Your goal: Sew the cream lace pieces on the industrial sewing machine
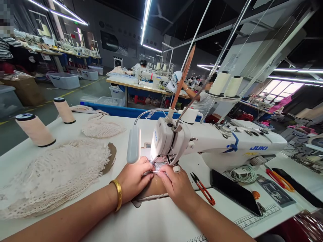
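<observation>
A white JUKI sewing machine stands before me, its lit needle area just above my fingertips. My left hand, with a gold bangle at the wrist, pinches the left edge of a small piece of white lace fabric close to the presser foot. From the right, my right hand holds the same fabric between thumb and fingers. The needle tip is hard to make out. Beneath both hands lies a brown panel. Orange-handled thread snips rest beside my right hand.
Stacked cream lace pieces cover the left tabletop, near two thread cones. On the right lie a black phone, a coiled cable, orange-handled scissors and a ruler. A co-worker sits beyond the machine.
</observation>
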Tool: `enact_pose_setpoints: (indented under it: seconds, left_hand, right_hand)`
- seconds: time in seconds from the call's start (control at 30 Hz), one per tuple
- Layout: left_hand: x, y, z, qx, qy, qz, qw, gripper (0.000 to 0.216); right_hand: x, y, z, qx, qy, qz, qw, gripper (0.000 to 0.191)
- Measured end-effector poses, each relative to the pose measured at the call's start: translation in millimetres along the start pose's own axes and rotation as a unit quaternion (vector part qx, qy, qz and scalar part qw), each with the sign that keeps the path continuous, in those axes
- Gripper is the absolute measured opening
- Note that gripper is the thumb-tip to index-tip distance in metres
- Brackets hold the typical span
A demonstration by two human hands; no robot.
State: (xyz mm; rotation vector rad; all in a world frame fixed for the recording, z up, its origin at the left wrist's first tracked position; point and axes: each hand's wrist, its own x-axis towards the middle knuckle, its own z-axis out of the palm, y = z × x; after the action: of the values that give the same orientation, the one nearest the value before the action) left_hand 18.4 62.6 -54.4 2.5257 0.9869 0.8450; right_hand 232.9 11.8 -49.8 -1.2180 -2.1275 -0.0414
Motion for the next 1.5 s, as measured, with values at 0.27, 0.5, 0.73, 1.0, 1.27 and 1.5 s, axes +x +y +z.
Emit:
enact_pose_setpoints:
  seconds: [0.27,0.5,0.73,1.0,1.27,1.5]
  left_hand:
    - [0,3,-5,0.033,0.019,0.09,0.995,0.032]
    - [-17,18,-18,0.05,0.013,0.169,0.984,0.033]
    - [-15,23,-18,0.054,0.011,0.171,0.984,0.029]
    - [-8,14,-19,0.098,0.004,0.155,0.983,0.027]
    - [-11,19,-16,0.091,0.008,0.165,0.982,0.027]
    - [-12,16,-16,0.099,0.001,0.149,0.984,0.022]
  right_hand:
    - [-2,3,-7,0.002,-0.043,-0.059,0.997,0.029]
    - [-4,0,-32,0.024,-0.165,-0.123,0.978,0.024]
    - [-4,2,-31,0.012,-0.177,-0.104,0.979,0.023]
    - [-1,2,-27,-0.023,-0.185,-0.067,0.98,0.016]
    - [-5,3,-24,-0.008,-0.18,-0.067,0.981,0.014]
    - [-3,2,-22,-0.002,-0.177,-0.057,0.983,0.01]
